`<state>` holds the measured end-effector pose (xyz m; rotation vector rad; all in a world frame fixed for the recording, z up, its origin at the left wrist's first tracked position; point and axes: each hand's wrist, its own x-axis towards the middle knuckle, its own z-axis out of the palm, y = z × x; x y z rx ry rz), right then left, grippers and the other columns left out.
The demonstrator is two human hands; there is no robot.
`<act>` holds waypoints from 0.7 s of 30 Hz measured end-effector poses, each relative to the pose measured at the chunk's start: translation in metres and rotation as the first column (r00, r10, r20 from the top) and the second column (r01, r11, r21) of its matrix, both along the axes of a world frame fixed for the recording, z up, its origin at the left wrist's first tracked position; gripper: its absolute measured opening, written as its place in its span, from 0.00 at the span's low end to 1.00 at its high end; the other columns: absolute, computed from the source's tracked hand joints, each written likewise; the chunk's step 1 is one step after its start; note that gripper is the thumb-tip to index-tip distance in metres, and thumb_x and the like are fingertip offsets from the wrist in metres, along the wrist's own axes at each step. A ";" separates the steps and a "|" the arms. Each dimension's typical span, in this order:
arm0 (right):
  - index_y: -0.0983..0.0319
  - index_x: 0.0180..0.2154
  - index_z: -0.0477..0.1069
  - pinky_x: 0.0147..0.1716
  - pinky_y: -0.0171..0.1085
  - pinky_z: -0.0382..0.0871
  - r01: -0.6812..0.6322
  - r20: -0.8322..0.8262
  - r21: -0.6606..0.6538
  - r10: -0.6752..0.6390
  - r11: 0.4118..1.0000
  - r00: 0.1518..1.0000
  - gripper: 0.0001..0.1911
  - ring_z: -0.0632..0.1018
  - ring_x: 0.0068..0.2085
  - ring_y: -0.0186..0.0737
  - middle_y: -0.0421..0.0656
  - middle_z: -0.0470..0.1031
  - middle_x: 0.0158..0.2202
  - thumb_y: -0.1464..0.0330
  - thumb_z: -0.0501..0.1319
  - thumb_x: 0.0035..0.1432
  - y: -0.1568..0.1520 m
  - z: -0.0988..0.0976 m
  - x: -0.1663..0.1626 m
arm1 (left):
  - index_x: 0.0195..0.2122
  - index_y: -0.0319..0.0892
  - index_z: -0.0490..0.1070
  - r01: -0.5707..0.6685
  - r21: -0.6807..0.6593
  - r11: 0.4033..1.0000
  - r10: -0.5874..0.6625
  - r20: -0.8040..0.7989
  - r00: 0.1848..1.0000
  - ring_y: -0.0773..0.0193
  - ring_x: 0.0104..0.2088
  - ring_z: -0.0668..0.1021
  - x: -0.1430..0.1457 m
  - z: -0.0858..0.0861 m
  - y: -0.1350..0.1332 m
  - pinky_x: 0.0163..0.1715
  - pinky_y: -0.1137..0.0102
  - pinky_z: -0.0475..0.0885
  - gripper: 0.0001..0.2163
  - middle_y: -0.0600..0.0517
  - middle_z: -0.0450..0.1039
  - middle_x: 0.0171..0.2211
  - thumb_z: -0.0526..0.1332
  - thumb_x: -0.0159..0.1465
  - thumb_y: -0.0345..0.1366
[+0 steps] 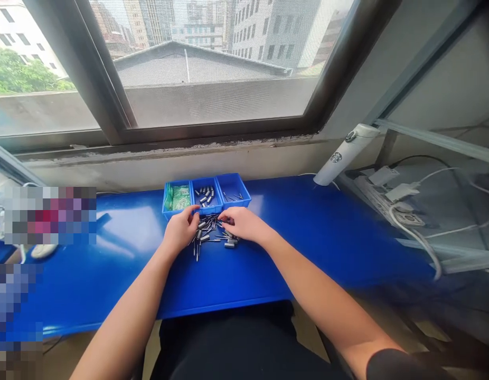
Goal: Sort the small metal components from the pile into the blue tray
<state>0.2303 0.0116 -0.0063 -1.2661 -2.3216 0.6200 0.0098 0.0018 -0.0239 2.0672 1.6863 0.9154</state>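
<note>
My left hand (181, 229) is at the left side of a loose pile of thin metal pins (197, 249), its fingers curled inward. Across the pile, my right hand (246, 224) has thumb and fingers bent close together over the parts. Whatever either hand's fingertips hold is too small to make out. Short grey metal cylinders (229, 245) lie among the pins. Just behind stands a blue three-part bin (247, 202). Its left section has a green bag (170, 198) with pale small pieces, the middle has grey cylinders (207, 196), and the right has a few thin pins (233, 197).
Everything stands on a blue table (300, 232) below a window. A white bottle (343, 155) leans at the back right, near a power strip (403, 214) with white plugs and cables. A metal frame rises on the right. Blurred-out items are at the left.
</note>
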 end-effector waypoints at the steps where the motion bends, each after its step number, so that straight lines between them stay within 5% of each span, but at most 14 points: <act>1: 0.62 0.43 0.78 0.38 0.37 0.71 -0.001 0.008 -0.006 0.001 1.000 1.000 0.12 0.78 0.37 0.40 0.45 0.79 0.37 0.74 0.62 0.56 0.000 0.000 0.000 | 0.51 0.42 0.74 0.002 0.002 1.000 -0.002 -0.002 1.000 0.67 0.21 0.71 0.000 0.000 0.000 0.24 0.73 0.61 0.15 0.56 0.69 0.21 0.55 0.67 0.38; 17: 0.62 0.42 0.78 0.38 0.35 0.75 0.013 -0.162 -0.126 -0.034 0.992 0.986 0.13 0.80 0.36 0.38 0.44 0.81 0.35 0.75 0.63 0.54 0.002 -0.013 -0.006 | 0.51 0.41 0.73 0.033 0.048 0.998 -0.033 0.008 0.999 0.68 0.20 0.70 -0.003 -0.005 0.002 0.23 0.73 0.61 0.15 0.57 0.68 0.20 0.55 0.67 0.38; 21: 0.62 0.46 0.77 0.35 0.34 0.73 0.024 -0.193 -0.091 -0.041 0.996 0.980 0.21 0.78 0.32 0.35 0.43 0.80 0.34 0.78 0.62 0.49 0.002 -0.013 -0.008 | 0.52 0.41 0.73 0.074 0.082 0.994 -0.077 0.030 0.997 0.69 0.20 0.69 -0.001 -0.003 0.000 0.23 0.74 0.62 0.15 0.58 0.67 0.20 0.55 0.67 0.37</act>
